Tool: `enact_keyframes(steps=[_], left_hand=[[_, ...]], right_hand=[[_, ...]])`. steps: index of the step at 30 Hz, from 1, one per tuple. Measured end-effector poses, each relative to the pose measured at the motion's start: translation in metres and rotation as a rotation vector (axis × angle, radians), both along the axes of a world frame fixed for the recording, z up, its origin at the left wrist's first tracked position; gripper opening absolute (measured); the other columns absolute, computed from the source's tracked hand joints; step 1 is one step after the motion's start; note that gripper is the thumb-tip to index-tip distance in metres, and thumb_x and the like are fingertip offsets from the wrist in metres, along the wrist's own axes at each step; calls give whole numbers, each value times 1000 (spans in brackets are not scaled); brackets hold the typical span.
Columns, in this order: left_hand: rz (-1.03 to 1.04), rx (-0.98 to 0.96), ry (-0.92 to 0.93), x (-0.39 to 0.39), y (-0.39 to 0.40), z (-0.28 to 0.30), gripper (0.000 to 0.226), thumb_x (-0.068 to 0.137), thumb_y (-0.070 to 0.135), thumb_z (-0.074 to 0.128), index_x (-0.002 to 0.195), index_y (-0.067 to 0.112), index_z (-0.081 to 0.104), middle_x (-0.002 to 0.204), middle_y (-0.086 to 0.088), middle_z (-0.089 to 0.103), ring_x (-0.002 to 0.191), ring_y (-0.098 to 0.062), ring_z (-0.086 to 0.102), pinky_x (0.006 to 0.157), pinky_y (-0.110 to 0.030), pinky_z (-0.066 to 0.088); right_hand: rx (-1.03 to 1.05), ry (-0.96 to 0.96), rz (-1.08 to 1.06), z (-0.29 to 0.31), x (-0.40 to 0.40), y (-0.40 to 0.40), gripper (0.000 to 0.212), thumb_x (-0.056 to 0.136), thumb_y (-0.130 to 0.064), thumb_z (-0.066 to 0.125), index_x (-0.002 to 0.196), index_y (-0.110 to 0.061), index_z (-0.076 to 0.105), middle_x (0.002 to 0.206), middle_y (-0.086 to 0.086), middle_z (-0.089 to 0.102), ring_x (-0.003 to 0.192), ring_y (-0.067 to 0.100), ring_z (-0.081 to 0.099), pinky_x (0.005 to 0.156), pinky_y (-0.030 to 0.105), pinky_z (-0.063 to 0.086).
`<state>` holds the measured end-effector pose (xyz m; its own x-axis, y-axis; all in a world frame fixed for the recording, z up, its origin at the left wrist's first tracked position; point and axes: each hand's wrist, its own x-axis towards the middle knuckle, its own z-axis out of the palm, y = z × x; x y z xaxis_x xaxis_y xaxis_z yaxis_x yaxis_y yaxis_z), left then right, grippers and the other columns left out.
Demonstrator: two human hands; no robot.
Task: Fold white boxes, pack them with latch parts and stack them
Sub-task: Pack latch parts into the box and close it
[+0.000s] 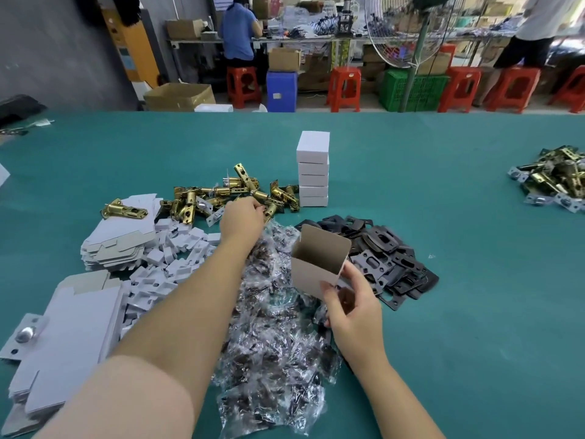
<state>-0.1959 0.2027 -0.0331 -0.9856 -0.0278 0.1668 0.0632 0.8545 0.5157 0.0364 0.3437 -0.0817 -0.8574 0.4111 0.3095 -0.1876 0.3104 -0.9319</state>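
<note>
A green table fills the view. Beyond the left hand lies a heap of brass latches; its fingers curl down onto one at the pile's near edge. Just right of that hand stands a stack of closed white boxes. The right hand pinches an open folded box, mouth tilted up, above bagged screws and black plates. The tangled latches may snag and drag neighbours. The left fingertips are hidden, so its exact grip is unclear.
</note>
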Motion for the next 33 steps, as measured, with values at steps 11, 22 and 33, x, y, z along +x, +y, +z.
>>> enact_keyframes(steps=[11,22,33], left_hand=[[-55,-473,-252,-38,17,-7,23,95,17,62,73,15,53,97,-8,69,99,-30,61,96,-44,50],[-366,-216,201,7,14,89,32,94,50,66,102,21,75,89,1,73,80,-18,62,69,-31,49],[-775,361,96,129,-19,159,15,98,29,67,87,20,64,66,-1,72,35,-19,57,36,-20,41]], right_hand=[[-4,-29,-27,-10,-7,-2,41,99,-28,63,140,-31,55,110,-13,68,62,16,55,57,20,46],[-21,-58,-50,-9,-6,0,39,100,-24,64,137,-31,53,114,-30,64,79,8,65,68,9,48],[-32,-67,120,-5,-5,1,47,102,-33,54,144,-51,43,130,2,66,96,16,56,83,44,56]])
